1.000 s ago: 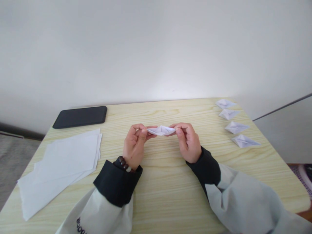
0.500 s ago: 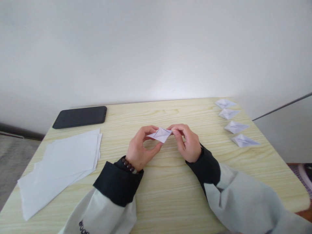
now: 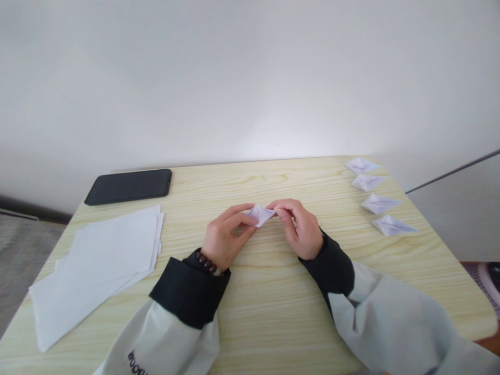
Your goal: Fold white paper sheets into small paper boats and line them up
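Note:
A small folded white paper boat [image 3: 262, 214] is held between my two hands, above the middle of the table. My left hand [image 3: 228, 232] grips its left end, the thumb underneath and the fingers over the near side and behind it. The boat's left tip is covered by those fingers. My right hand [image 3: 299, 229] pinches the right tip between thumb and forefinger. Four-sided creases show on the boat's upper face.
Several similar folded paper boats [image 3: 380, 203] lie in a column along the table's right side. On the left a stack of white paper sheets [image 3: 113, 250] is spread, with a black phone [image 3: 128, 186] behind it. The wooden table [image 3: 265, 312] meets a white wall [image 3: 250, 78].
The fingers of my left hand have shifted over the front of the paper boat and now cover its left end. My right hand keeps its pinch.

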Action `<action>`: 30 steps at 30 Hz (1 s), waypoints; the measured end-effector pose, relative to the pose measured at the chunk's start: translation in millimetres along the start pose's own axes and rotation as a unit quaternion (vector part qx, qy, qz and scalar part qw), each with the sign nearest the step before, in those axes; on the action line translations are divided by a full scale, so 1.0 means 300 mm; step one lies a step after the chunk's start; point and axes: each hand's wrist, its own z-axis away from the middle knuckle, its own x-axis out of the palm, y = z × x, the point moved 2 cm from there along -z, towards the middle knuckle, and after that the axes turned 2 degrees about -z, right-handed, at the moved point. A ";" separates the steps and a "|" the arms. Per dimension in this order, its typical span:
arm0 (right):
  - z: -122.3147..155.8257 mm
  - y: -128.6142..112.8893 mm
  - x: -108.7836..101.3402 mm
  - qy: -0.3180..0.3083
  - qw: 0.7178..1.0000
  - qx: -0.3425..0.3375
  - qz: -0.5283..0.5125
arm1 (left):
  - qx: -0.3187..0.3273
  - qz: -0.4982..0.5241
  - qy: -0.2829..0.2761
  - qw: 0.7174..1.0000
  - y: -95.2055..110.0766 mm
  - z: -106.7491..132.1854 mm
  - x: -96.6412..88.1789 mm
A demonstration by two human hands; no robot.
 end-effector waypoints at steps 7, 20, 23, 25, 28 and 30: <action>0.003 0.013 0.011 0.011 0.994 0.070 -0.085 | -0.096 0.059 0.052 0.992 -0.015 0.006 -0.003; -0.020 0.003 -0.004 -0.064 0.995 -0.069 0.011 | -0.049 0.002 0.033 0.998 0.000 0.006 -0.008; -0.021 0.007 -0.006 -0.050 0.997 -0.061 0.020 | -0.082 0.032 0.037 0.995 -0.006 0.005 -0.007; -0.021 0.005 -0.007 -0.046 0.997 -0.051 0.019 | -0.107 0.054 0.038 0.992 -0.011 0.005 -0.005; -0.022 0.003 -0.007 -0.038 0.999 -0.026 0.001 | -0.146 0.083 0.025 0.985 -0.018 0.006 0.000; -0.022 0.008 -0.006 -0.029 0.999 0.008 -0.022 | -0.176 0.104 0.017 0.979 -0.023 0.006 0.002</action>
